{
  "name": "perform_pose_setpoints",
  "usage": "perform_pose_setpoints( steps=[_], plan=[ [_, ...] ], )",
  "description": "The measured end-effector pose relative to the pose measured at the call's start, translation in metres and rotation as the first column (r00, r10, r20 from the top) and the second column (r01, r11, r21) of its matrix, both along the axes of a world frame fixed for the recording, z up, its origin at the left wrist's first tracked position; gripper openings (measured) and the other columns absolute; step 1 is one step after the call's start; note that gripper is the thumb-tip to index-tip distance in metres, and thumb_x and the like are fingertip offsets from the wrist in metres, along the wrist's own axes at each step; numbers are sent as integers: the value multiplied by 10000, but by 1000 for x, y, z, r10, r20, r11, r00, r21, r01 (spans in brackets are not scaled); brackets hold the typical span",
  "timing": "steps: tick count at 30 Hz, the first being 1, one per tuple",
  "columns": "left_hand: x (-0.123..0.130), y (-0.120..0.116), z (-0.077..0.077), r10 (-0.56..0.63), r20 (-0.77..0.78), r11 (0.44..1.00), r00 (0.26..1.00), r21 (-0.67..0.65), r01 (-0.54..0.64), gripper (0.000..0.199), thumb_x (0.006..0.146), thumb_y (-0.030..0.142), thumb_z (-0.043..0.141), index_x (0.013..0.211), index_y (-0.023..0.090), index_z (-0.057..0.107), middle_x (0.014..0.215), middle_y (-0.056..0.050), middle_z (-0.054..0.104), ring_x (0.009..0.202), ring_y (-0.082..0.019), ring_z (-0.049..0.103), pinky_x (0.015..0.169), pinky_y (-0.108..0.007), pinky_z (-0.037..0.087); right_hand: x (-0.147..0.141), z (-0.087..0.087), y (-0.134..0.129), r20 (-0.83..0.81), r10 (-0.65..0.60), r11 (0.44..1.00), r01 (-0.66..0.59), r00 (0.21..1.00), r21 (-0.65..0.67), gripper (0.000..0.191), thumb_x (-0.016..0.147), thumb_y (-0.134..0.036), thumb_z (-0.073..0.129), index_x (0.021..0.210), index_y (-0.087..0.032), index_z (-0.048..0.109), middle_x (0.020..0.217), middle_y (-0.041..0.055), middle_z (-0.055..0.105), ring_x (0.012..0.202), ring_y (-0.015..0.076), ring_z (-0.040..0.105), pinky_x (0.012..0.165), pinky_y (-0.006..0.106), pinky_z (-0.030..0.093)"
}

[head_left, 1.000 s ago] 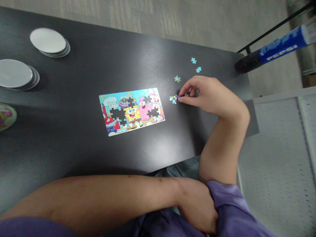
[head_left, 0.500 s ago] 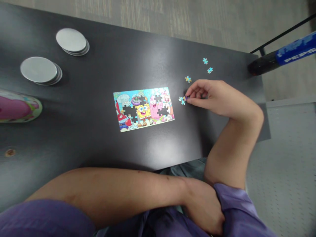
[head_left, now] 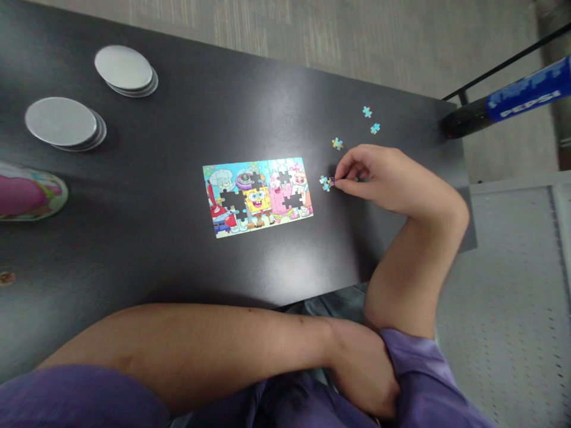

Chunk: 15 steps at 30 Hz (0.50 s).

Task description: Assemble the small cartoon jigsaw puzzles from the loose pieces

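Note:
My right hand (head_left: 379,178) is closed in a pinch on a small purple jigsaw puzzle piece (head_left: 332,181), mostly covered by the fingertips. A light blue and yellow piece (head_left: 325,183) lies against or right beside it; I cannot tell whether they are joined. To the left is a partly assembled cartoon jigsaw puzzle (head_left: 257,201) with several dark gaps. Loose above the hand are a yellow and blue piece (head_left: 337,144) and two light blue pieces (head_left: 367,112). My left hand (head_left: 368,374) rests low by my right sleeve, its fingers hidden.
Two stacks of round silver discs (head_left: 124,66) stand at the far left of the dark table (head_left: 178,255). Below them, a pink and green tin-like object (head_left: 31,193) reaches in from the left edge. A dark bottle with a blue Pepsi label (head_left: 513,101) is at the right edge.
The whole view has shifted slightly. My right hand keeps its pinch on the purple piece beside the light blue one. The assembled puzzle looks the same.

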<state>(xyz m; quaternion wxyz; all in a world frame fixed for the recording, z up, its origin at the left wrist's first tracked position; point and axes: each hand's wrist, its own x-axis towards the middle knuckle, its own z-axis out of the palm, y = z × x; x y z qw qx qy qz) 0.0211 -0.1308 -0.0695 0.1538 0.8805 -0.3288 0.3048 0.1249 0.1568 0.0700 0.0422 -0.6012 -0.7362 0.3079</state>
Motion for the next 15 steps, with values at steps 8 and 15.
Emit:
perform_pose_setpoints(
  steps=[8, 15],
  plan=[
    [5, -5, -12, -114, -111, 975, 987, -203, 90, 543, 1147, 348, 771, 638, 302, 590, 866, 32, 826, 825, -140, 808, 657, -282, 513, 8, -1, -7, 1, -47, 997, 47, 999, 59, 277, 1011, -501, 1039, 996, -376, 792, 952, 77, 843, 939, 394, 813, 916, 620, 708],
    [0, -3, -10, -137, -164, 966, 977, -239, 95, 487, 1169, 317, 778, 684, 363, 759, 946, 24, 898, 888, -160, 864, 638, -275, 569, 6, -4, -9, 46, -46, 993, 40, 998, 107, 344, 1051, -591, 1023, 965, -355, 789, 961, 92, 832, 926, 386, 806, 930, 615, 706]
  ],
)
